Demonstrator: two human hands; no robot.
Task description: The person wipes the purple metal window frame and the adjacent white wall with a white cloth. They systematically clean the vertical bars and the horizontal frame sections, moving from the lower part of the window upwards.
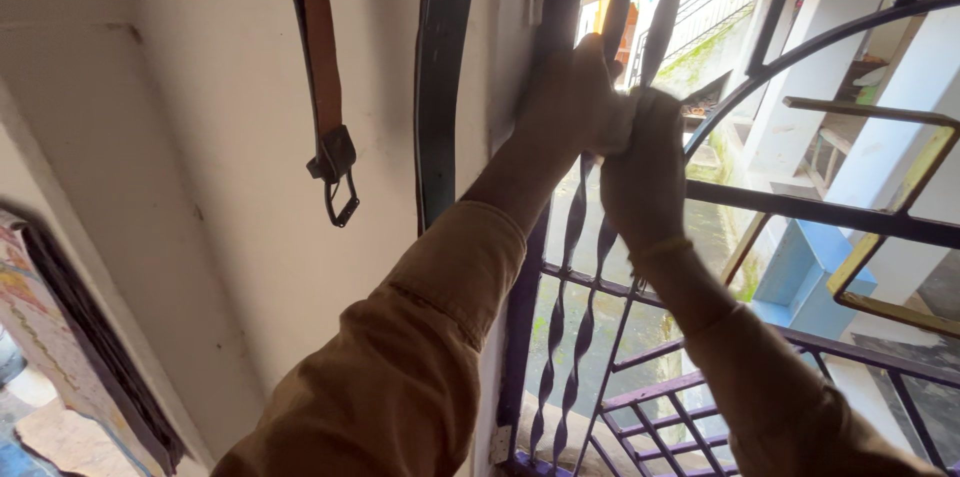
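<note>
Both hands were up at the frame's upper centre: left hand (pixel 570 102) and right hand (pixel 645 172) closed around the twisted purple grille bars (pixel 575 227), mid-grip; a firm pull or rub seemed needed next.

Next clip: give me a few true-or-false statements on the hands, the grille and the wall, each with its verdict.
1. Both hands are raised against the twisted bars of the purple metal grille. True.
2. The left hand hangs at the person's side. False: it is up at the bars beside the right hand.
3. A brown belt hangs on the wall. True.
4. The sleeves are blue. False: the sleeves are tan.
</note>
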